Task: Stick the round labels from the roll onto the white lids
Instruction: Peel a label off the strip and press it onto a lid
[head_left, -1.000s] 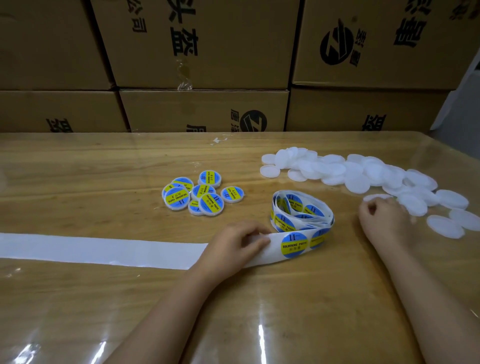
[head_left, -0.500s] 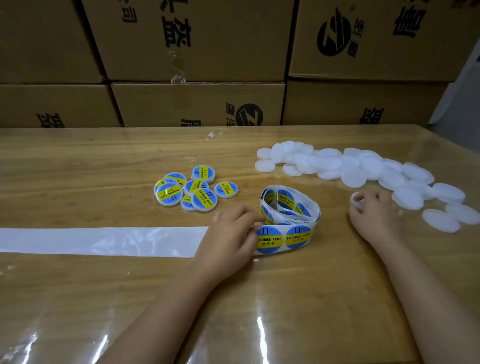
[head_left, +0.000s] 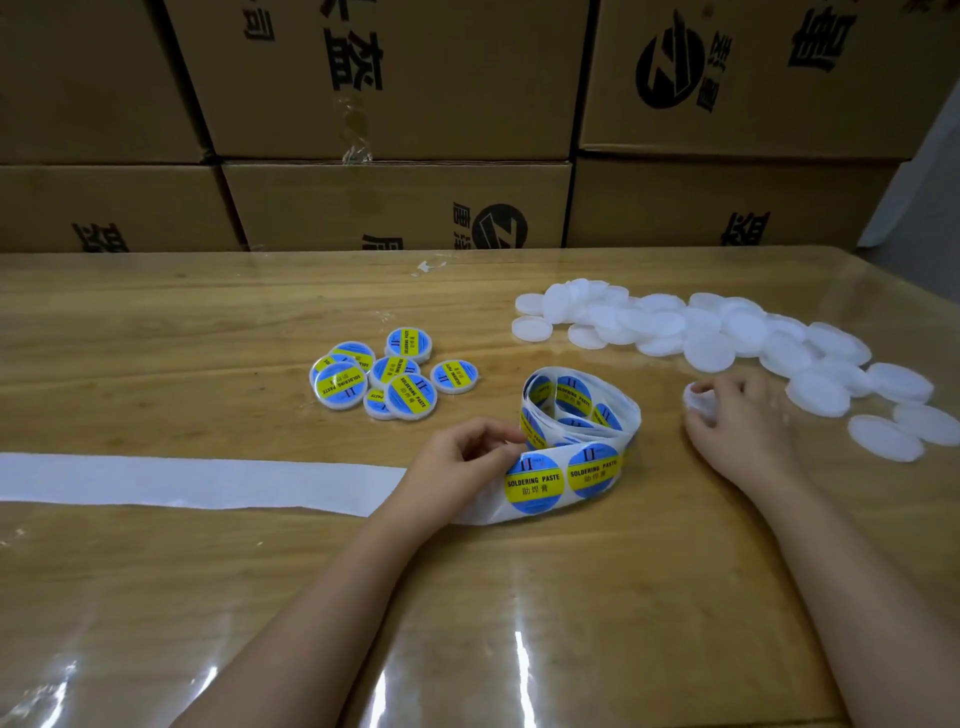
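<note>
pinching the unrolled end of the roll of labels (head_left: 579, 410) between thumb and curled fingertips, rested the left hand (head_left: 462, 460) on the tabletop (head_left: 156, 338) just left of the leading label (head_left: 534, 483). left grip: closed on the strip at that label's upper left edge.

located the roll near the middle of the tabletop, standing on edge and loosely coiled, with two blue-and-yellow labels marked "soldering paste" facing the camera. noted the spent backing strip (head_left: 182, 478) lying flat and running left from under the left hand to the frame edge.

held one white lid (head_left: 698, 400) in the right hand (head_left: 737, 431), right of the roll and apart from it. right grip: fingers curled round the lid, with part of the lid hidden by them.

found the pile of white lids (head_left: 727, 332) beyond and right of that hand, spread along the far right of the tabletop, many overlapping. found the labelled lids (head_left: 384, 379) in a small cluster left of the roll and further back, labels up, some overlapping.

noted stacked cardboard boxes (head_left: 395, 202) with black print behind the far edge of the tabletop.
</note>
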